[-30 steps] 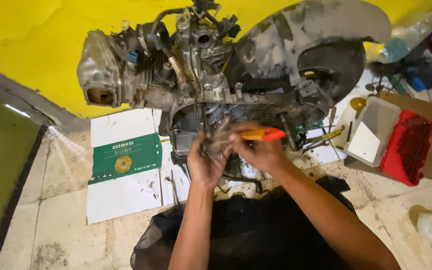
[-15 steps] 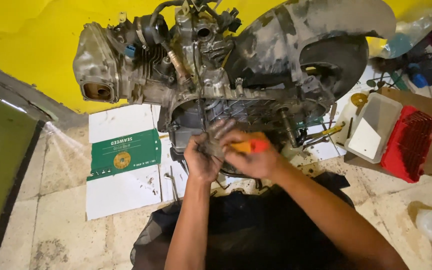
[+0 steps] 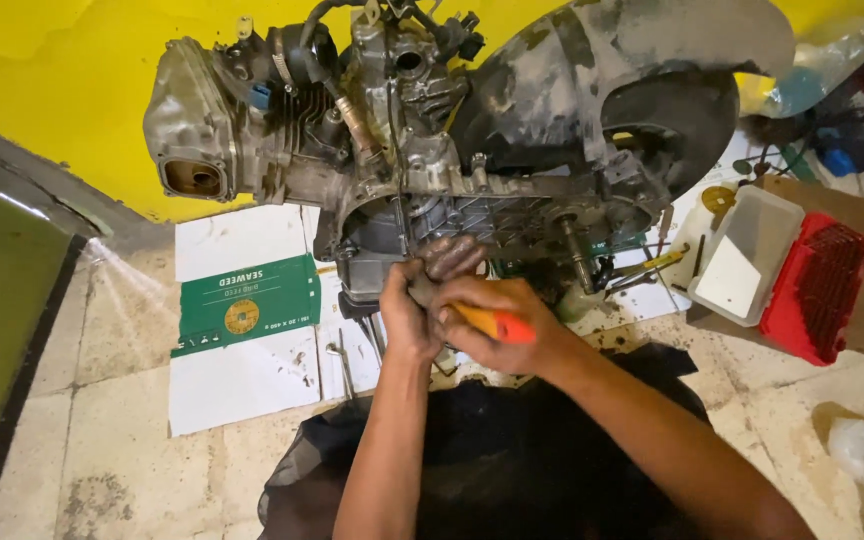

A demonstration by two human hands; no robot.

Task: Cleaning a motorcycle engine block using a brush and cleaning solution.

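Observation:
A greasy scooter engine (image 3: 422, 130) with its rear wheel (image 3: 677, 120) lies on the floor against a yellow wall. My right hand (image 3: 497, 325) grips a screwdriver with an orange handle (image 3: 497, 325) just below the engine case. My left hand (image 3: 422, 290) is pressed against the right one, its dirty fingers curled on a small dark part at the case's lower edge. The screwdriver's tip is hidden behind my fingers.
A green and white flattened carton (image 3: 247, 310) lies on the tiled floor under the engine. A white tray (image 3: 747, 255) and a red box (image 3: 817, 285) sit on cardboard at the right. Loose tools (image 3: 642, 268) lie beside the wheel. A dark cloth (image 3: 512, 460) covers my lap.
Both hands have stayed together at the engine's lower edge and shifted slightly. The screwdriver handle has swung from pointing right to pointing down and right.

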